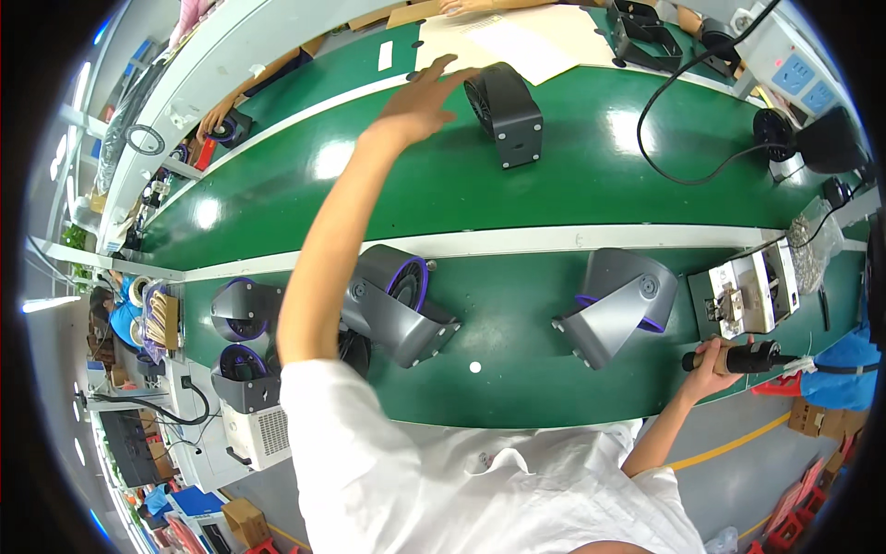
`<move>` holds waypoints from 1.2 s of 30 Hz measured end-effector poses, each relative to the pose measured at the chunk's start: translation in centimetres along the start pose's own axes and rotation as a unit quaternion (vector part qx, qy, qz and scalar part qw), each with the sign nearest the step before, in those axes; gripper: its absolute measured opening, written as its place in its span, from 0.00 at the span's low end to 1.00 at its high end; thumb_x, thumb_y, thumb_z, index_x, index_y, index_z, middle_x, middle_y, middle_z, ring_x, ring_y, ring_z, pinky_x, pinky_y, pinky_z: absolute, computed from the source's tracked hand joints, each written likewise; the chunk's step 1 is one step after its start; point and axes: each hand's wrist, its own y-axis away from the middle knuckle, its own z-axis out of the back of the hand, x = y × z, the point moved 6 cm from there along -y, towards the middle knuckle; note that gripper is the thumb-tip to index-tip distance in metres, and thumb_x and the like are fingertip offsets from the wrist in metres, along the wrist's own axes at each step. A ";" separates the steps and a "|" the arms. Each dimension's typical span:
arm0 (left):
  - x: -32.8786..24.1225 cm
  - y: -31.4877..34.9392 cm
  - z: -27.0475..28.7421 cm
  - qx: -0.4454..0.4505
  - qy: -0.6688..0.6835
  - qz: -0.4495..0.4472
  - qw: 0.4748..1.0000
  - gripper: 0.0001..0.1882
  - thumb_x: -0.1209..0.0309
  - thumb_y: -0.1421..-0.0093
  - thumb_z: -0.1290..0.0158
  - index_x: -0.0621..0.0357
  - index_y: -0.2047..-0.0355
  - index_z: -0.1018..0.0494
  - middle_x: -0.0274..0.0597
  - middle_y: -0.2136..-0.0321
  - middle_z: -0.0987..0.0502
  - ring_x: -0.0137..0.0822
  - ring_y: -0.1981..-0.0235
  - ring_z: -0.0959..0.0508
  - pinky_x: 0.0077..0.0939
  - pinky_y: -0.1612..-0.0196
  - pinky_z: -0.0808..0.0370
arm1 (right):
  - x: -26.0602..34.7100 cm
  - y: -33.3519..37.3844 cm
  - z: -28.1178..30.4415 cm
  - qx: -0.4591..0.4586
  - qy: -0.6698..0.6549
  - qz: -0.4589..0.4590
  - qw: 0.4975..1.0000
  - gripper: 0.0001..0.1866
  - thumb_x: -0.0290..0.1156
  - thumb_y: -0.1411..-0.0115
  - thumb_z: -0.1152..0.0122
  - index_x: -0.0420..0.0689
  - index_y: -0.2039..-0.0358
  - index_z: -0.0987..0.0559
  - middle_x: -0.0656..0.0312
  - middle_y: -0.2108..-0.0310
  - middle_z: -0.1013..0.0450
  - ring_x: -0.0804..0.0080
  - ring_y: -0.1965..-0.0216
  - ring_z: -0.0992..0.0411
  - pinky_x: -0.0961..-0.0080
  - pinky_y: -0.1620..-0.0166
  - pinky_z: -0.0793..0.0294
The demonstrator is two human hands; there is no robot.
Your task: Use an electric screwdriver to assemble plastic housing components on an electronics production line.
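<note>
My left hand [420, 103] reaches far over the green belt [388, 189], fingers spread and holding nothing. Just to its right stands a dark fan unit [517, 120] with a round grille; whether a fingertip touches it I cannot tell. Low on the right, my right hand [709, 371] is wrapped round a black electric screwdriver [749, 357], which lies roughly level over the near edge of the bench. On the near green worktop, a grey fan unit with a purple ring [392, 300] rests beside my left forearm. Another grey fan unit [616, 305] is tilted on its bracket, left of my right hand.
A metal screw-feeding device [743, 295] and a bag of small parts [810, 254] occupy the right end. More fan units [245, 377] stand at the left. A white rail [517, 240] separates belt and worktop. Co-workers' hands [217, 118] show across the belt; a cable [651, 102] loops overhead.
</note>
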 end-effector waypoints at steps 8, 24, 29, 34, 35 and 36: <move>3.5 -6.5 -7.0 0.009 0.222 -0.077 0.972 0.34 0.72 0.48 0.40 0.46 0.42 0.40 0.39 0.42 0.40 0.40 0.40 0.38 0.36 0.40 0.37 | -0.7 -0.4 1.4 -0.042 0.047 0.010 0.998 0.33 0.21 0.45 0.42 0.36 0.41 0.45 0.57 0.76 0.32 0.74 0.82 0.35 0.76 0.73 0.32; 3.4 -5.9 -5.9 0.052 0.239 -0.036 0.969 0.32 0.75 0.53 0.39 0.46 0.47 0.35 0.38 0.45 0.38 0.41 0.43 0.35 0.34 0.42 0.36 | -1.1 -0.9 2.5 -0.089 0.011 0.010 0.996 0.32 0.22 0.46 0.42 0.37 0.41 0.42 0.60 0.81 0.35 0.73 0.82 0.37 0.76 0.75 0.34; 3.0 -5.4 -7.7 -0.083 0.278 -0.037 0.956 0.31 0.74 0.53 0.39 0.46 0.47 0.33 0.40 0.46 0.36 0.42 0.45 0.34 0.33 0.43 0.35 | -0.9 -0.8 1.9 -0.082 0.010 0.022 0.996 0.34 0.24 0.46 0.39 0.37 0.42 0.43 0.59 0.80 0.35 0.73 0.82 0.36 0.76 0.78 0.35; 3.3 -5.6 -7.3 -0.097 0.255 -0.044 0.961 0.31 0.74 0.52 0.39 0.45 0.46 0.33 0.42 0.48 0.34 0.40 0.48 0.31 0.31 0.45 0.33 | -0.1 -0.7 1.4 -0.061 0.013 0.045 0.997 0.34 0.24 0.46 0.39 0.38 0.41 0.43 0.60 0.80 0.34 0.72 0.82 0.36 0.76 0.77 0.34; 3.5 -5.7 -6.8 -0.089 0.250 -0.054 0.963 0.31 0.75 0.52 0.39 0.45 0.46 0.33 0.42 0.49 0.34 0.40 0.48 0.31 0.31 0.46 0.32 | -0.1 -0.6 1.2 -0.064 0.020 0.045 0.997 0.33 0.23 0.46 0.41 0.37 0.42 0.43 0.60 0.81 0.34 0.73 0.82 0.36 0.75 0.75 0.34; 3.5 -5.9 -6.6 -0.082 0.245 -0.063 0.964 0.30 0.75 0.52 0.40 0.45 0.46 0.33 0.42 0.50 0.33 0.40 0.49 0.30 0.30 0.47 0.32 | -0.1 -0.5 1.1 -0.066 0.028 0.046 0.996 0.32 0.22 0.45 0.43 0.36 0.42 0.44 0.60 0.82 0.34 0.73 0.82 0.37 0.74 0.74 0.33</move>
